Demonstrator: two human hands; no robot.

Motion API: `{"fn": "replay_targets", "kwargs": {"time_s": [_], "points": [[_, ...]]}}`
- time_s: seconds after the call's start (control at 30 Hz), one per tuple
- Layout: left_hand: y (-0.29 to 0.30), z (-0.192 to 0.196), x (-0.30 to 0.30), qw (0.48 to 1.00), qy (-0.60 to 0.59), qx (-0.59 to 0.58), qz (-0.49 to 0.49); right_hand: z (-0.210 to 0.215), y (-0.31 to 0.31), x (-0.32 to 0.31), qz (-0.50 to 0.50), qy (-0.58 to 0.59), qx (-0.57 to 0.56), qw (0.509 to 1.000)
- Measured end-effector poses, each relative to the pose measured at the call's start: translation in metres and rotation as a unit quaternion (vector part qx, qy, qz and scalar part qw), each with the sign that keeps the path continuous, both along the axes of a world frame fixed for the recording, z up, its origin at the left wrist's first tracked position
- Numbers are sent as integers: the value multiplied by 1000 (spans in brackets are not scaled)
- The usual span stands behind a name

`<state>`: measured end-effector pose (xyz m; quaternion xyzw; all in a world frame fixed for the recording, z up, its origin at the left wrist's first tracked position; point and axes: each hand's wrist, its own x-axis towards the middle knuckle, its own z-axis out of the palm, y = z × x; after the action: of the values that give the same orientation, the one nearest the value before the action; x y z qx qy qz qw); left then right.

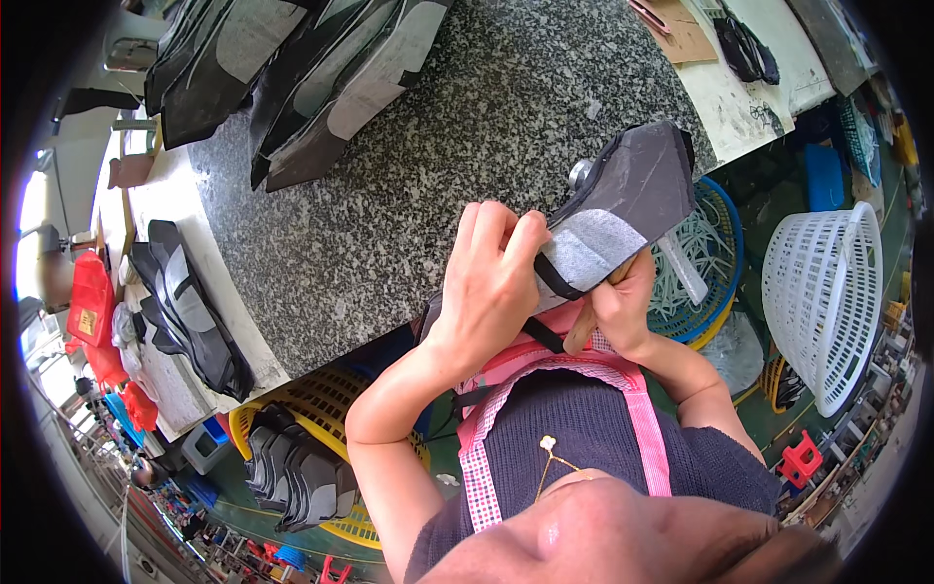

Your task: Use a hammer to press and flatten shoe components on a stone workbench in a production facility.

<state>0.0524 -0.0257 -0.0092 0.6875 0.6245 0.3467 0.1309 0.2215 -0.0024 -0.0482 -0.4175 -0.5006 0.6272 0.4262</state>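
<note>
A black shoe upper (632, 185) with a light grey patch is held up over the near edge of the stone tabletop. My left hand (491, 277) is closed, its fingertips pinching the upper's left edge beside the patch. Beneath the piece, my right hand (625, 297) is closed around a wooden handle (582, 329) and also supports the upper from below. The far end of that handle is hidden by the upper. A round metal piece (581, 173) shows at the upper's left edge; what it belongs to I cannot tell.
Stacks of similar uppers (336, 92) lie on the speckled stone tabletop (467, 127); more uppers (190, 311) rest at the left. Below are a yellow basket (375, 530) holding pieces, a blue basket (730, 219) of pale strips and a white basket (822, 302). A red stool (801, 459) stands right.
</note>
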Motion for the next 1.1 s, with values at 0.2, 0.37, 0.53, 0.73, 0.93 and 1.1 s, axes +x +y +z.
{"fn": "replay_targets", "kwargs": {"time_s": [0.2,0.37,0.53,0.73,0.93,1.1], "points": [[-2,13,-8,987,-140,-82,1,2,-1,7,32,15,-63,997],[-1,27,-13,972,-222,-72,-7,-11,-5,12,45,-18,-91,995],[-10,23,-10,981,-196,4,-2,-31,2,15,113,-100,15,988],[-26,16,-2,964,-263,28,-8,-8,19,14,178,9,52,983],[-31,8,1,926,-376,-19,-7,-12,24,15,200,-19,148,968],[-34,13,6,838,-520,-163,17,-5,27,12,199,-51,168,964]]}}
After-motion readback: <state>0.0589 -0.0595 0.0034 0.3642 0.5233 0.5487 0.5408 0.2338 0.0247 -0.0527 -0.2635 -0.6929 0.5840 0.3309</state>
